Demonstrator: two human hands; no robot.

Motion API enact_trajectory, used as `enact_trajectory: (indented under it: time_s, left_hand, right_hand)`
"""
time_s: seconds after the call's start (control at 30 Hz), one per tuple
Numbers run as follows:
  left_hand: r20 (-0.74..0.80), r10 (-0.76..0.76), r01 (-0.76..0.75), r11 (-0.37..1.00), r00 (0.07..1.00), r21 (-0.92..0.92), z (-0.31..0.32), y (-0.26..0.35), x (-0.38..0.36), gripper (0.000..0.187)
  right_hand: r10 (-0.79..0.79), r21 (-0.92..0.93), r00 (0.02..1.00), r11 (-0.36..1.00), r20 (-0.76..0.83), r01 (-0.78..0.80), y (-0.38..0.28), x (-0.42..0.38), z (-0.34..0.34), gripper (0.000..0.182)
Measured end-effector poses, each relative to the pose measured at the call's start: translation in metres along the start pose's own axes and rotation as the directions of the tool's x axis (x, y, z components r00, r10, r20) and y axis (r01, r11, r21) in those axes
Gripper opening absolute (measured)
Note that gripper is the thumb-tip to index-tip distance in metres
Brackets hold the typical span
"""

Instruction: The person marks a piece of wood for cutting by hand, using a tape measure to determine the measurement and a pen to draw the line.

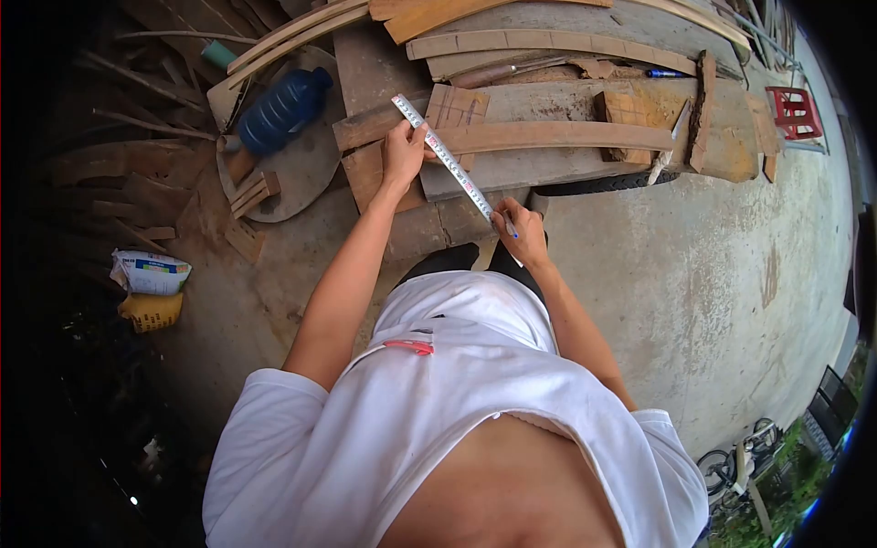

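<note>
A white measuring tape with printed numbers stretches diagonally between my hands, above the wooden workbench. My left hand pinches it near its far end, and a short length sticks out past the fingers. My right hand is closed around its near end, close to my knees. A blue-tipped pen shows between the right fingers. Under the tape, a long, slightly curved wooden strip lies across the bench, beside a board with pencil lines.
Further curved strips lie at the back of the bench. A chisel-like tool rests at the right. On the left are a blue water jug, wood scraps and sacks. A red stool stands at far right.
</note>
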State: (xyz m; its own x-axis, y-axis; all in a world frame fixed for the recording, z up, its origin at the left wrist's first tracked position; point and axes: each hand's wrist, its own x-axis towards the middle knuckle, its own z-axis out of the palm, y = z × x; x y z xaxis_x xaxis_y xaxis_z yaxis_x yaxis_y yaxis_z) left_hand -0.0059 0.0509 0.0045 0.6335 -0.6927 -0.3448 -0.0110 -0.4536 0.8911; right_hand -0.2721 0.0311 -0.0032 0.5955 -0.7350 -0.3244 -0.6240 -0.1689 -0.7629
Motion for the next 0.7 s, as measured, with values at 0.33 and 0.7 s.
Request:
enact_trajectory:
  time_s: [0.33,0.7]
  left_hand:
    - [0.194,0.405,-0.443,0.726,0.894,0.526,0.018,0.011,0.006,0.074]
    - [0.498,0.489,-0.663,0.256,0.716,0.703,0.018,-0.018,0.001,0.07]
  right_hand:
    - [0.084,-0.019,0.97,0.996,-0.228,-0.09,-0.006,-0.046,0.026,0.012]
    - [0.115,-0.006,0.964,0.993,-0.239,-0.12,-0.002,-0.051,0.034,0.014]
